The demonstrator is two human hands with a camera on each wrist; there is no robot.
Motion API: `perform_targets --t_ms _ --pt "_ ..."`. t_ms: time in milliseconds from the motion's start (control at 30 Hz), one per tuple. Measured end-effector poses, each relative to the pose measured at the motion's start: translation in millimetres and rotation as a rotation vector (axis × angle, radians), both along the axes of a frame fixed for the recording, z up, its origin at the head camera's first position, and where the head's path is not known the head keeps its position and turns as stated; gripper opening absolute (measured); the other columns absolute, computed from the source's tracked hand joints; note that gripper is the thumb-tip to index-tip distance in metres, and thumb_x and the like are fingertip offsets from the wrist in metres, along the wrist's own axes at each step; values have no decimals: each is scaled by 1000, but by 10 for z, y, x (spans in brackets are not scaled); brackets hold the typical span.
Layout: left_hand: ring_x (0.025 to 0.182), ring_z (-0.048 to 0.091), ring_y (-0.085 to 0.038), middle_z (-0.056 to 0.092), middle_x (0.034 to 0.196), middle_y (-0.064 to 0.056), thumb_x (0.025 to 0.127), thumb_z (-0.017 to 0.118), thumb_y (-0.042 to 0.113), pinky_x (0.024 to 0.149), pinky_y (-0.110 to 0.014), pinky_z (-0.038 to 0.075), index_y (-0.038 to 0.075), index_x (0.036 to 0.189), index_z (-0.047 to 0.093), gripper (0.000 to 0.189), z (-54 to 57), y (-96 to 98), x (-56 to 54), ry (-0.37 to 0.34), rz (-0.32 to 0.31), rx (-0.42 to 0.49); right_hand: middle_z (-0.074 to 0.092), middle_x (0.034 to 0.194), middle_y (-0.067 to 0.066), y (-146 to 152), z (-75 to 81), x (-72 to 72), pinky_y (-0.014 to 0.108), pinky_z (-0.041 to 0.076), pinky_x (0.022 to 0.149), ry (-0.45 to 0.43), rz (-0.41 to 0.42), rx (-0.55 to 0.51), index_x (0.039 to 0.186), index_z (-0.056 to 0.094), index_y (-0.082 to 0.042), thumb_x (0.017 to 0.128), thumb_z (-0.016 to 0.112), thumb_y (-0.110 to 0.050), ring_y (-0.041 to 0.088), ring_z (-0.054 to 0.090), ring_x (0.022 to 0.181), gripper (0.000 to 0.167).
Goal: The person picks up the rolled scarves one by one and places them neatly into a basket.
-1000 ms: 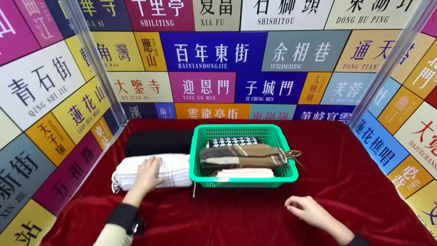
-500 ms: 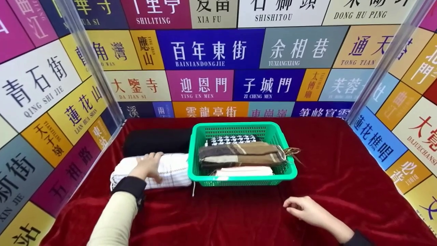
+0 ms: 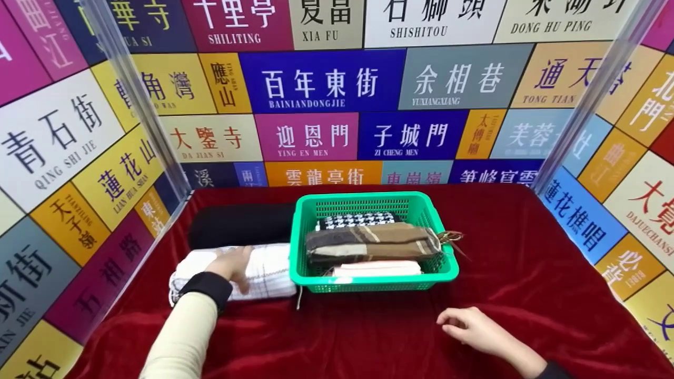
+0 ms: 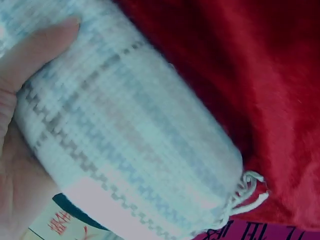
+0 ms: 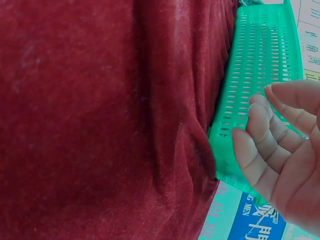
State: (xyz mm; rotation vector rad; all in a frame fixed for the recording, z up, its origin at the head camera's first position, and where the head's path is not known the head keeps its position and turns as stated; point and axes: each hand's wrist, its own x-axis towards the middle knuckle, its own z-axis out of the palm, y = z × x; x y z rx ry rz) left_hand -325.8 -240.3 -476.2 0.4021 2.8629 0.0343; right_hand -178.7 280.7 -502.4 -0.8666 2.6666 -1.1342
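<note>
A folded white scarf [image 3: 269, 269] with thin grey check lines and fringe lies left of the green basket [image 3: 376, 197]. My left hand [image 3: 233, 264] grips it from above. In the left wrist view my thumb [image 4: 45, 47] presses along one side of the scarf; the other fingers are largely hidden. My right hand [image 3: 471, 325] is to the right, in front of the basket, with loosely curled fingers holding nothing. Inside the basket are a brown plaid scarf [image 3: 389, 242] on top, a black-and-white houndstooth cloth [image 3: 360, 219] and a pale pink cloth [image 3: 376, 269].
A black folded cloth [image 3: 239, 225] sits behind the white scarf, beside the basket. Dark red velvet [image 3: 342, 337] covers the table. Panels with printed place names [image 3: 321, 81] stand at the back and both sides, with clear corner posts [image 3: 145, 100].
My left forearm and wrist have come forward over the white scarf, and the thumb is down along its near side. The right hand is nearly still.
</note>
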Motion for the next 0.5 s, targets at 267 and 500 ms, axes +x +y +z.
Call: perform_targets --t_ms 267,500 --pt "104 51 -46 55 112 -26 47 83 28 88 -62 35 -6 122 42 92 -162 -93 93 181 -98 42 50 59 -10 1 -44 29 23 43 43 -28 10 -31 91 61 -3 86 57 -7 -3 45 47 7" --pt "92 59 -40 63 97 -18 47 79 26 86 -58 38 0 110 49 74 -276 -126 130 370 -118 106 50 59 -10 32 -53 26 23 44 44 -25 -12 -21 91 61 -4 86 58 -8 -2 46 47 7"
